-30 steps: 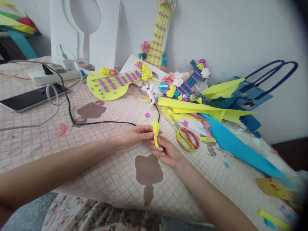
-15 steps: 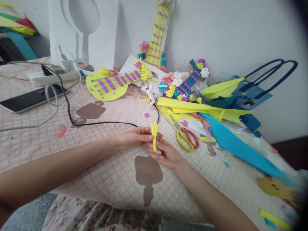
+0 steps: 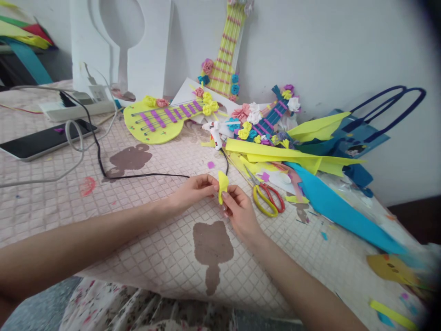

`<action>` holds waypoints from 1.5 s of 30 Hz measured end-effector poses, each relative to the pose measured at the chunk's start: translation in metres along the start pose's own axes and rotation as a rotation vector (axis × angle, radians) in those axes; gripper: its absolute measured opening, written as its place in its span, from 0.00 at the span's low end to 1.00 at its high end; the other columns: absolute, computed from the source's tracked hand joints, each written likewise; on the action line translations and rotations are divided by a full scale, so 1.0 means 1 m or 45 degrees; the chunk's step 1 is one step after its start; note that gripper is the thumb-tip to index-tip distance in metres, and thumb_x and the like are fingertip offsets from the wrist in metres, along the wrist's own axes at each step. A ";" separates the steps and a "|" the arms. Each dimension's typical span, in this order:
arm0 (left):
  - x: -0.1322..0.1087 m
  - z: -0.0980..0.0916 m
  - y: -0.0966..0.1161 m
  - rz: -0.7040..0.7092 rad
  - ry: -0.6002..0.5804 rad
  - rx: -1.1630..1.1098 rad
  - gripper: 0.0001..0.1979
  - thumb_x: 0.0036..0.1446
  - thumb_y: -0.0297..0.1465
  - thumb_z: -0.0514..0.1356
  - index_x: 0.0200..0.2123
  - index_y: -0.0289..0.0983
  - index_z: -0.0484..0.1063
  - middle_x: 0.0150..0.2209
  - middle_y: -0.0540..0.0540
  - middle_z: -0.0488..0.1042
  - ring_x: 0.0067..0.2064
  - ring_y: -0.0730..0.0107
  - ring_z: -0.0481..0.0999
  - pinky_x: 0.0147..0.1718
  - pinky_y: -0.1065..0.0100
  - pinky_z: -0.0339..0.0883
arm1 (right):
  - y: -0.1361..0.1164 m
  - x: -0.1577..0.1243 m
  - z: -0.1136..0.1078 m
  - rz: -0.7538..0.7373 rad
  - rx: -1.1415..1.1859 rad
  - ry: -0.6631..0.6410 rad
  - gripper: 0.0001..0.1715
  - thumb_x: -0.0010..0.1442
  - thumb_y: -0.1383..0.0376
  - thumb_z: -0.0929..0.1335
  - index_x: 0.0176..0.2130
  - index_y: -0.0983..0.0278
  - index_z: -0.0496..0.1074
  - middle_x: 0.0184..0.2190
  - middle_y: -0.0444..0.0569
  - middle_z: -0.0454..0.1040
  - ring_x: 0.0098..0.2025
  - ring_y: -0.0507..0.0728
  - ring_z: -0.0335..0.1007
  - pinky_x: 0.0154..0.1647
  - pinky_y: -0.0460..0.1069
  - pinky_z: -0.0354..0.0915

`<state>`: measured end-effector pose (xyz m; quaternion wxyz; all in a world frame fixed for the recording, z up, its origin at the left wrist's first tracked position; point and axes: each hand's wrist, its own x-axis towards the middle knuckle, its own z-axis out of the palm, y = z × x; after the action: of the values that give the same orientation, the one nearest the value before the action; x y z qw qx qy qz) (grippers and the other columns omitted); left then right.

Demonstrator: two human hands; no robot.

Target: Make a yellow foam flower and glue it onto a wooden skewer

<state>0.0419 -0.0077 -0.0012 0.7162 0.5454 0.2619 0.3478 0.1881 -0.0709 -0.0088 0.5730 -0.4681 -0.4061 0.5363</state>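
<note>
Between my hands, above the table, a small yellow paper strip (image 3: 223, 180) stands upright with a rounded upper part and a narrower lower end. My left hand (image 3: 200, 187) pinches its left edge with thumb and fingertips. On the other side, my right hand (image 3: 239, 209) grips the lower part between thumb and fingers. Just beyond lies a white glue gun (image 3: 216, 136) with a black cord. To the right of my hands rest scissors (image 3: 265, 201) with yellow and red handles.
A yellow paper guitar (image 3: 155, 126) lies at the back, beside a blue one (image 3: 272, 122) with paper flowers. Yellow paper sheets (image 3: 285, 155) and a blue sheet (image 3: 334, 207) spread right. A phone (image 3: 48, 140) and power strip (image 3: 76, 109) sit left.
The yellow strip has turned from a narrow, pleated-looking bundle to a broader, smooth face at the top. My fingers have shifted their hold, and my right hand has risen slightly.
</note>
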 end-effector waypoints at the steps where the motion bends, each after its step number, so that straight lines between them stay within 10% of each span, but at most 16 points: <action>1: 0.001 0.000 -0.001 0.001 0.022 -0.005 0.09 0.52 0.32 0.62 0.31 0.32 0.67 0.30 0.50 0.72 0.33 0.75 0.72 0.39 0.69 0.65 | 0.000 0.000 0.000 -0.007 -0.022 0.009 0.09 0.54 0.60 0.70 0.33 0.62 0.69 0.25 0.39 0.65 0.21 0.45 0.55 0.17 0.41 0.54; 24: 0.003 -0.006 0.003 -0.158 0.019 0.228 0.13 0.41 0.32 0.66 0.26 0.33 0.65 0.25 0.50 0.71 0.27 0.77 0.71 0.28 0.74 0.62 | -0.005 0.002 -0.006 -0.006 -0.319 -0.201 0.14 0.56 0.57 0.68 0.41 0.59 0.66 0.31 0.41 0.64 0.26 0.48 0.58 0.20 0.43 0.59; 45: -0.005 -0.005 0.006 0.212 -0.002 0.936 0.04 0.48 0.29 0.60 0.27 0.34 0.66 0.24 0.51 0.70 0.26 0.77 0.68 0.25 0.76 0.61 | -0.003 0.005 -0.012 -0.203 -0.497 -0.143 0.07 0.55 0.61 0.69 0.33 0.61 0.67 0.28 0.42 0.66 0.28 0.50 0.60 0.26 0.45 0.58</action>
<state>0.0343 -0.0078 0.0030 0.4420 0.7859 0.3234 0.2870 0.2006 -0.0675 -0.0085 0.4884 -0.5059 -0.5694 0.4258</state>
